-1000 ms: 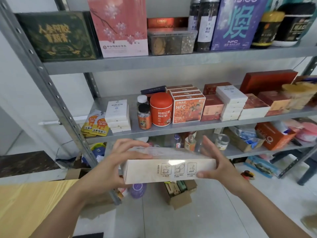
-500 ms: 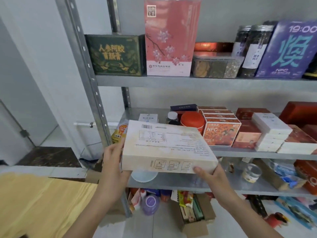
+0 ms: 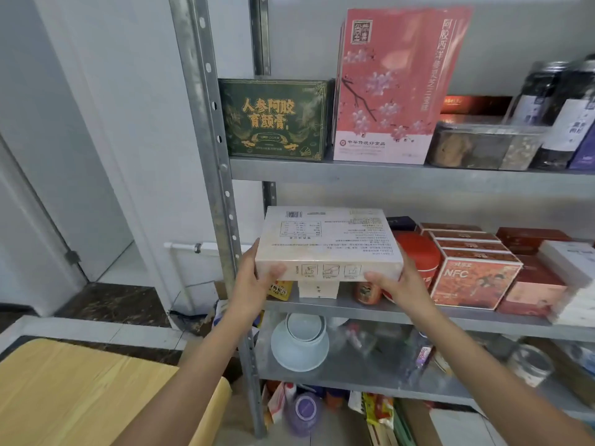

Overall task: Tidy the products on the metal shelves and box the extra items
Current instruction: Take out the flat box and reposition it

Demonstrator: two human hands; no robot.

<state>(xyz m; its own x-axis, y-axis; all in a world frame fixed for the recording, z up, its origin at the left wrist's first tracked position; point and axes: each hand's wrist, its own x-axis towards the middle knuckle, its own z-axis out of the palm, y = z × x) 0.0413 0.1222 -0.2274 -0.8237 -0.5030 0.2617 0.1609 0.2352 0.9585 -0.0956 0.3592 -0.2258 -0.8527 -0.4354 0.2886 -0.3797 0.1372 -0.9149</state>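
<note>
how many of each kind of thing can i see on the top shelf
boxes: 4 (green box, pink box, red box, purple box cut off at the edge)
dark jars: 2
clear tub: 1
total: 7

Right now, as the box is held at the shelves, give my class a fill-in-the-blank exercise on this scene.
1. The left hand and right hand hold the pale box, its barcode on the ____ face.
2. The green box stands ____ of the pink box.
3. The white bowls sit one shelf ____ than the red canister.
Missing words: top; left; lower.
</note>
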